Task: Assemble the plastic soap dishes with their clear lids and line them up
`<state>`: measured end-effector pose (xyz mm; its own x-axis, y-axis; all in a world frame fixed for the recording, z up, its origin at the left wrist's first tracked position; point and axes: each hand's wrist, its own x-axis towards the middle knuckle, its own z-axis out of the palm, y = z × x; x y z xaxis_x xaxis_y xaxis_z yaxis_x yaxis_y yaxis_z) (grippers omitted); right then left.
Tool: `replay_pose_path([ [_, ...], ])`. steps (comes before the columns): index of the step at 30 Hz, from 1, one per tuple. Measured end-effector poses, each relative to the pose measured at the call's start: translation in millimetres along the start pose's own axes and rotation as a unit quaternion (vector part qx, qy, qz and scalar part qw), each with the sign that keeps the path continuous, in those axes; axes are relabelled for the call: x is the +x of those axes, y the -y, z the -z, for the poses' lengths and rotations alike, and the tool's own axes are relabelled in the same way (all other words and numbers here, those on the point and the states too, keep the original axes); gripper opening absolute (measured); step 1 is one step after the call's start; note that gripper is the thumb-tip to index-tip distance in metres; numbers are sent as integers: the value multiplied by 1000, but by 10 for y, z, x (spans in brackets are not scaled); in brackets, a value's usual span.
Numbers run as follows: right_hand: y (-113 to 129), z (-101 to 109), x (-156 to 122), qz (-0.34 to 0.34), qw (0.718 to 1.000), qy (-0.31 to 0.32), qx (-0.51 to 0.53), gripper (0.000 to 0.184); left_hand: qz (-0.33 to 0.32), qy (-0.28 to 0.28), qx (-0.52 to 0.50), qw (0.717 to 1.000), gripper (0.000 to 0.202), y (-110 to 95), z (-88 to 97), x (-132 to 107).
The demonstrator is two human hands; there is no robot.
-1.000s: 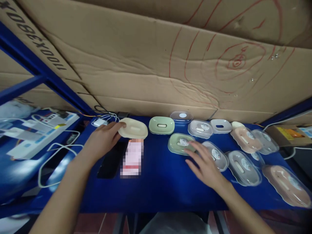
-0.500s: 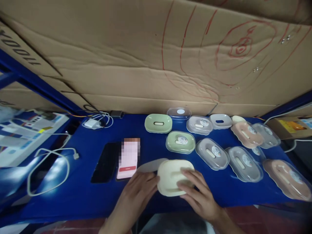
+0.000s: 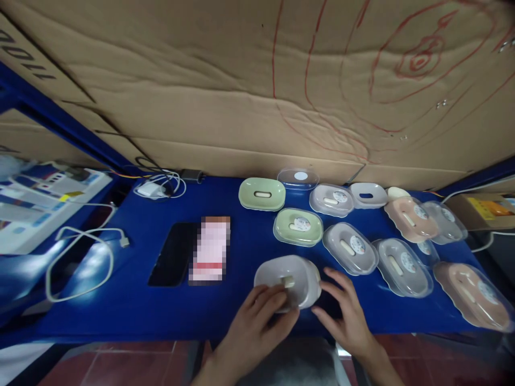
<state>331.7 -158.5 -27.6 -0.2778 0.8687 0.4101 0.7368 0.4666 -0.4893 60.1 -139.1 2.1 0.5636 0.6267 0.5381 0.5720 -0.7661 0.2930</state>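
Note:
Near the front edge of the blue table (image 3: 132,316), both my hands are on a cream oval soap box (image 3: 288,280) with a clear lid. My left hand (image 3: 257,316) curls its fingers over the box's left front, by a small cream tab on top. My right hand (image 3: 345,313) rests at the box's right side with its fingers bent against it. Beyond the box lie two green boxes (image 3: 298,226) and several clear-lidded boxes in grey and pink (image 3: 350,247).
A black phone (image 3: 171,261) and a lit phone (image 3: 210,249) lie left of the box. White cables (image 3: 80,257) and a charger (image 3: 149,188) sit farther left, beside printed cartons (image 3: 36,209). A cardboard wall (image 3: 257,91) backs the table.
The cream box was carried from the back left to the front edge, then turned so its clear lid faces up. Both hands have closed in around it.

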Motion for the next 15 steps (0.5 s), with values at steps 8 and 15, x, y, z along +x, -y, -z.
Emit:
replay_pose_path([
  [8, -18, 79, 122, 69, 995, 72, -26, 44, -14, 84, -5, 996, 34, -35, -227, -1],
  [15, -125, 123, 45, 71, 994, 79, -24, 44, 13, 90, 21, 996, 39, -11, -264, -110],
])
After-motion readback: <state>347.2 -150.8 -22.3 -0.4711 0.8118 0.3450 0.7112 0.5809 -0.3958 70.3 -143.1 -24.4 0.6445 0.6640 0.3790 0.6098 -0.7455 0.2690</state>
